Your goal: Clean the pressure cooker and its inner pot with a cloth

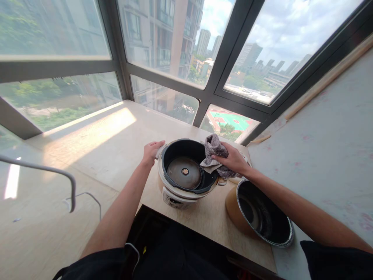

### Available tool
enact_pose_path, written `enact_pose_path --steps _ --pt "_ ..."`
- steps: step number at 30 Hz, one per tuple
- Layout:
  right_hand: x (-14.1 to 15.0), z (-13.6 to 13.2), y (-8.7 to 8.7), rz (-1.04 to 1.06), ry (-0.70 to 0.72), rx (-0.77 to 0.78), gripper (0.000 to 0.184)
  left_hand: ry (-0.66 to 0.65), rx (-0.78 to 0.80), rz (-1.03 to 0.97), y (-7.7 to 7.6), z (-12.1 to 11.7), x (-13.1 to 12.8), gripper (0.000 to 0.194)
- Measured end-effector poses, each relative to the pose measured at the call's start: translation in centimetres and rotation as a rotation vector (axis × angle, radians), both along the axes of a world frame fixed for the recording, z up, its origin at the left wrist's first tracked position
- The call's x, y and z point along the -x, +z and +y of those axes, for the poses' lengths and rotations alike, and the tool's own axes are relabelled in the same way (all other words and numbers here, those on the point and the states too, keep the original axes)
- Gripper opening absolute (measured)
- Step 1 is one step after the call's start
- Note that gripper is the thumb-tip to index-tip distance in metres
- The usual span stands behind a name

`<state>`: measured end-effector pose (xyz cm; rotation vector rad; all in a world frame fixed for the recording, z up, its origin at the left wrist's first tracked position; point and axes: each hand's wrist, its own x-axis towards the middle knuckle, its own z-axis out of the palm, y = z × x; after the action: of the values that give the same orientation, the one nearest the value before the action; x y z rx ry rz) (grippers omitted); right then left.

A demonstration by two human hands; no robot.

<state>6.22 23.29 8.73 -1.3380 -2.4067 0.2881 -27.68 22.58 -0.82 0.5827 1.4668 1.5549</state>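
An electric pressure cooker (176, 196) stands on the sill with its top uncovered, showing a dark inner wall and a round heating plate (184, 173) at the bottom. My left hand (153, 151) is closed around the handle on the cooker's left side. In my right hand (233, 157) a bunched grey-purple cloth (215, 147) is gripped over the cooker's right rim, part of it hanging inside. Below my right forearm, the removed inner pot (233, 206) rests tilted, its dark inside facing up and right.
Tall windows (171, 81) with dark frames close off the far side. A patterned wall (329, 155) borders the right. A grey curved rod or tube (72, 190) and a thin cord (94, 198) are at the left. The stone sill (101, 155) carries a sunlit patch.
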Motion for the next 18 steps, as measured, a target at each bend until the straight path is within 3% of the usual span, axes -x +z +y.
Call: enact_pose_path --steps 5,8,14,18 --pt "1.0 -4.8 0.1 0.017 0.213 -0.053 0.046 0.02 0.016 0.004 0.0 0.1 0.0 0.03" --pt "2.4 -7.3 0.0 0.046 0.32 -0.105 0.048 0.036 0.028 -0.002 0.0 0.1 -0.1 0.03" --pt "6.8 -11.5 -1.4 0.248 0.289 -0.144 0.051 0.054 0.052 -0.029 0.1 0.2 -0.3 0.026" --pt "9.8 -12.7 -2.1 0.45 0.253 -0.168 0.049 0.052 0.054 -0.027 0.4 0.0 -0.4 0.024"
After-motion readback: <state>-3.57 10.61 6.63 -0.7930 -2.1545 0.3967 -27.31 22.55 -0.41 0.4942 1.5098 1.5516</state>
